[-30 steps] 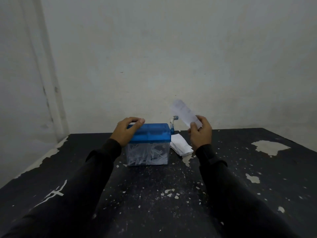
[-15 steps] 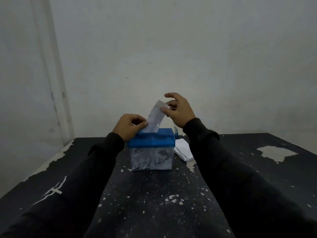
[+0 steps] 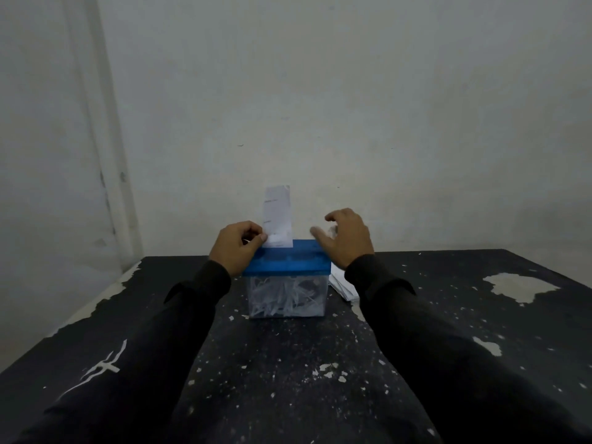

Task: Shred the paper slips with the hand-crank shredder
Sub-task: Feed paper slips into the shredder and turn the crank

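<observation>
Toward the far edge of the black table (image 3: 288, 373), roughly midway between its left and right edges, stood the hand-crank shredder (image 3: 286, 278), a clear box under a blue lid (image 3: 288, 259), its bin packed with white paper shreds (image 3: 282, 296). One paper slip (image 3: 277, 216) stood upright in the slot on the lid's left half, most of its length above the blue plastic. The left hand (image 3: 235, 246) rested against the lid's left end and pinched the slip's lower left edge between thumb and curled forefinger. The right hand (image 3: 344, 240) hovered over the lid's right end with thumb and fingers spread and loosely bent, holding nothing; it was blurred, and I could not tell whether it touched the lid, and it hid the crank. Just right of the shredder, partly covered by the right sleeve (image 3: 416, 331), lay a small stack of white slips (image 3: 342, 286) flat on the table. Both forearms wore dark sleeves, the left sleeve (image 3: 128, 363) marked with a white design. The tabletop's black paint was flaked, with pale bare patches near the right edge and along the left edge, and small white flecks were scattered before the shredder. Behind the table's far edge rose a plain pale wall (image 3: 352, 107).
</observation>
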